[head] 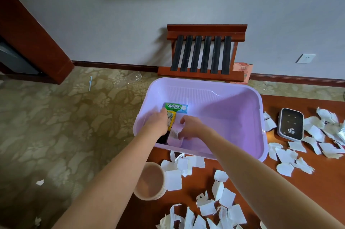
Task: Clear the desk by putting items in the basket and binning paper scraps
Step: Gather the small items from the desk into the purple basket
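Under way, early to middle at a guess. Already inside the basket (242, 98), toward its 9 o'clock end: gum pack (175, 107), yellow packet (172, 119), dark item (162, 139) beneath. Pinching a pale lilac case (174, 135) with the right grip (190, 128), narrow, low in that same corner. Covering the yellow packet with the left grip (158, 122); fingers hidden, so cannot tell whether clasped or merely resting. Left to do: black router (290, 124) on the desk (326, 182) at 3 o'clock of the basket; torn paper scraps (226, 198) strewn from 3 to 6 o'clock, none visibly in the beige bin (149, 182) at 7 o'clock. A few more scraps on the carpet (56, 116).
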Demonstrator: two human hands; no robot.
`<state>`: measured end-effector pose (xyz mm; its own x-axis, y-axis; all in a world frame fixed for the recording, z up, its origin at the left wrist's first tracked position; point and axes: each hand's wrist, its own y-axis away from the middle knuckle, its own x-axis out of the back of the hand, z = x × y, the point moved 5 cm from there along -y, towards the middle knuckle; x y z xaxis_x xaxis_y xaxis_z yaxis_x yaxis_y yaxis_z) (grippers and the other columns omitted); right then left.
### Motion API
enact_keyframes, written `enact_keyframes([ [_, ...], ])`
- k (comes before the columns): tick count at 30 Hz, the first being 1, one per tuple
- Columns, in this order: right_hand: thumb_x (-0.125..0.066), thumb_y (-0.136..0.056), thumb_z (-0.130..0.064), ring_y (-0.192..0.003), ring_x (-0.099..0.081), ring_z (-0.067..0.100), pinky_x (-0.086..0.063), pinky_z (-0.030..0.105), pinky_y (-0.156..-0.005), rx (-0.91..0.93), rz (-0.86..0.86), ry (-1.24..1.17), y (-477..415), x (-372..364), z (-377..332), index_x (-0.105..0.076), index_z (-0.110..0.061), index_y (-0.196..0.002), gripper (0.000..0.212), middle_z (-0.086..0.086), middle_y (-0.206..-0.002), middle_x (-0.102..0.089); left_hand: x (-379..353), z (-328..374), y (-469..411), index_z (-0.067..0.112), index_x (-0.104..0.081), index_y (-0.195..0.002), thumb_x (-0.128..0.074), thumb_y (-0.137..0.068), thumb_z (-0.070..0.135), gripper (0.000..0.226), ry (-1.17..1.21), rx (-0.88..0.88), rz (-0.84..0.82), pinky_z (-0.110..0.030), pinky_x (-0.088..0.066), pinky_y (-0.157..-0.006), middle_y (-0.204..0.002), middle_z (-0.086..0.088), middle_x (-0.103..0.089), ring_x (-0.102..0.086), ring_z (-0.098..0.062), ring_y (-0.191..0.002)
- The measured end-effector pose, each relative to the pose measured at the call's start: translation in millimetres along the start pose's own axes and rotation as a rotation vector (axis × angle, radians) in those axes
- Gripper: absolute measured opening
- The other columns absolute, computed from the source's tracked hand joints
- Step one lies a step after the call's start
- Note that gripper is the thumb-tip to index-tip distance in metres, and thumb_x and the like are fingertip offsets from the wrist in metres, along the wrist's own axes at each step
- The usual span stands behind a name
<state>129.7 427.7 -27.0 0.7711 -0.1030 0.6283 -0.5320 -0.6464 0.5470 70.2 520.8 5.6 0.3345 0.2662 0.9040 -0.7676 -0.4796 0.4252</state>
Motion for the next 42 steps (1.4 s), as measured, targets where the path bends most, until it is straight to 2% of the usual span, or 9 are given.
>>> enact_keyframes([
  [2,-0.069,-0.079,-0.015,-0.088,-0.059,0.023,-0.051,0.031,-0.081,-0.003,0.015,0.013,3,3,0,-0.05,-0.004,-0.124,0.05,0.015,-0.116,-0.061,3,1,1,0.007,-0.017,-0.145,-0.05,-0.092,0.006,0.062,-0.014,-0.004,0.003,-0.031,-0.045,-0.087,-0.128,-0.017,-0.049,-0.051,-0.026,-0.116],
  [7,-0.065,-0.082,-0.01,-0.08,-0.052,0.022,-0.042,0.024,-0.055,0.006,0.055,0.014,14,14,4,-0.048,-0.001,-0.125,0.047,0.017,-0.108,-0.061,16,7,5,0.009,-0.03,-0.138,-0.047,-0.091,0.003,0.05,0.054,-0.014,0.013,-0.039,-0.048,-0.09,-0.125,-0.019,-0.052,-0.054,-0.032,-0.113],
  [13,-0.061,-0.085,-0.01,-0.109,-0.058,0.029,-0.047,0.031,-0.084,0.013,0.201,-0.008,33,42,14,-0.049,-0.007,-0.128,0.044,0.016,-0.123,-0.057,33,32,12,0.012,-0.041,-0.131,-0.047,-0.09,0.002,0.043,0.201,-0.018,0.043,-0.039,-0.048,-0.085,-0.124,-0.017,-0.053,-0.055,-0.034,-0.108],
  [20,-0.048,-0.086,-0.001,-0.078,-0.057,0.024,-0.053,0.031,-0.078,-0.023,0.458,-0.249,68,94,49,-0.061,-0.011,-0.098,0.021,0.013,-0.089,-0.063,51,90,16,0.015,-0.052,-0.124,-0.043,-0.089,0.002,0.038,0.572,-0.105,0.111,-0.03,-0.048,-0.077,-0.123,-0.009,-0.058,-0.059,-0.03,-0.106],
  [25,-0.046,-0.087,-0.001,-0.079,-0.061,0.027,-0.053,0.033,-0.082,-0.066,0.65,-0.365,100,131,85,-0.066,-0.014,-0.085,0.024,0.013,-0.087,-0.066,62,144,20,0.018,-0.058,-0.112,-0.044,-0.087,0.002,0.033,0.84,-0.177,0.098,-0.032,-0.052,-0.074,-0.112,-0.01,-0.064,-0.065,-0.027,-0.089],
  [30,-0.046,-0.089,-0.007,-0.071,-0.06,0.024,-0.048,0.022,-0.058,-0.131,0.783,-0.386,126,157,126,-0.068,-0.003,-0.089,0.022,0.015,-0.081,-0.067,64,201,23,0.016,-0.057,-0.112,-0.045,-0.092,0.002,0.027,0.971,-0.239,0.026,-0.024,-0.054,-0.068,-0.103,-0.004,-0.058,-0.059,-0.012,-0.071],
  [37,-0.045,-0.091,-0.005,-0.07,-0.056,0.02,-0.042,0.022,-0.053,-0.319,0.788,-0.372,138,161,199,-0.069,0.001,-0.099,0.026,0.017,-0.099,-0.069,38,266,25,0.008,-0.05,-0.126,-0.046,-0.093,-0.004,0.035,1.099,-0.207,-0.203,-0.031,-0.051,-0.084,-0.118,-0.014,-0.059,-0.059,-0.02,-0.088],
  [39,-0.045,-0.089,-0.001,-0.082,-0.059,0.023,-0.051,0.028,-0.064,-0.363,0.79,-0.387,139,160,213,-0.068,-0.002,-0.103,0.027,0.015,-0.106,-0.067,32,280,31,0.005,-0.044,-0.133,-0.041,-0.094,-0.008,0.041,1.264,-0.125,-0.325,-0.034,-0.047,-0.091,-0.117,-0.016,-0.059,-0.059,-0.023,-0.091],
  [42,-0.042,-0.09,0.0,-0.092,-0.059,0.027,-0.049,0.031,-0.07,-0.426,0.779,-0.41,137,155,231,-0.065,-0.003,-0.112,0.031,0.016,-0.112,-0.065,23,296,33,0.005,-0.038,-0.14,-0.036,-0.097,-0.006,0.044,1.286,-0.031,-0.392,-0.037,-0.042,-0.102,-0.138,-0.017,-0.047,-0.05,-0.03,-0.124],
])
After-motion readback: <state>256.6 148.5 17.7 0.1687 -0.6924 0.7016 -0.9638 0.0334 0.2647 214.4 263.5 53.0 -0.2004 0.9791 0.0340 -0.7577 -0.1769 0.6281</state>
